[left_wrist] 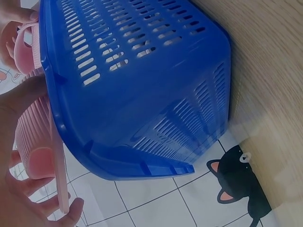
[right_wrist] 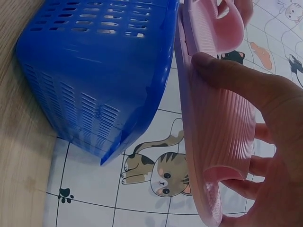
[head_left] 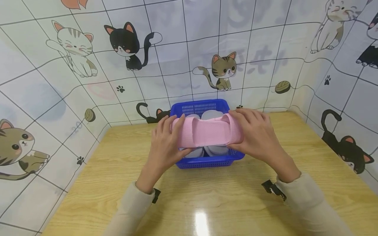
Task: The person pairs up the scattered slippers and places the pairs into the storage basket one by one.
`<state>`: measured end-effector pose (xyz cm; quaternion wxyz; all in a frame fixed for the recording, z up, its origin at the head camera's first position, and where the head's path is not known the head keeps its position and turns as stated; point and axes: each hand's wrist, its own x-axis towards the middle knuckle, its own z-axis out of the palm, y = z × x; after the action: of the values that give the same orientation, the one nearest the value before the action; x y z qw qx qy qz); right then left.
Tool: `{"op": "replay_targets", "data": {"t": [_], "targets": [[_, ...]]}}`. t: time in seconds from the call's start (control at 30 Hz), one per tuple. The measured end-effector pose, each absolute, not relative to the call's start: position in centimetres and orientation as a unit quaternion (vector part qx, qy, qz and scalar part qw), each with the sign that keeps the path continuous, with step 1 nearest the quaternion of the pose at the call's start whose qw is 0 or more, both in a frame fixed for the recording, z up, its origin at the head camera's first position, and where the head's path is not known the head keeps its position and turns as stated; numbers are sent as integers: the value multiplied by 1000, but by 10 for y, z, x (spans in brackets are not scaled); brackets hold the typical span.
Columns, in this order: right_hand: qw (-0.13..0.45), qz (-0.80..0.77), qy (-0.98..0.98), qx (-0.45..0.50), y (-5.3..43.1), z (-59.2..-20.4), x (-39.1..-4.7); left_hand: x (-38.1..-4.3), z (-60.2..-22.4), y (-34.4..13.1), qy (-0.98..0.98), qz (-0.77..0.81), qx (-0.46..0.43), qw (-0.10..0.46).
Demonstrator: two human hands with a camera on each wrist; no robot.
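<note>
A pair of pink slippers (head_left: 211, 132) is held level over the blue basket (head_left: 203, 161), soles overlapping in the middle and a ribbed strap at each end. My left hand (head_left: 164, 141) grips the left end, its thumb at the near edge and fingers over the far side. On the right end, my right hand (head_left: 257, 135) holds the other ribbed strap (right_wrist: 222, 127) between thumb and fingers. The left wrist view has the slippers (left_wrist: 35, 127) right at the basket's rim (left_wrist: 59, 113). Pale grey rounded things (head_left: 217, 150) lie in the basket, partly hidden by the slippers.
The basket stands on a wood-grain table (head_left: 127, 183) near the back wall (head_left: 183, 65), which is covered with cat-print sheeting. More of this sheeting rises along the left and right sides. Black straps (head_left: 273, 189) show at both wrists.
</note>
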<state>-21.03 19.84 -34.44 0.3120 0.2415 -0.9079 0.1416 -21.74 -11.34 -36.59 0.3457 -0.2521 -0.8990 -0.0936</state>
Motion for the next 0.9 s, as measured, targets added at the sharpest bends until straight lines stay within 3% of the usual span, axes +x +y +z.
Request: {"op": "replay_targets", "data": {"t": [0.9], "targets": [[308,138,-910,241,194,-346,-209,-216,-369,-108,-899,-91,-262,338]]}}
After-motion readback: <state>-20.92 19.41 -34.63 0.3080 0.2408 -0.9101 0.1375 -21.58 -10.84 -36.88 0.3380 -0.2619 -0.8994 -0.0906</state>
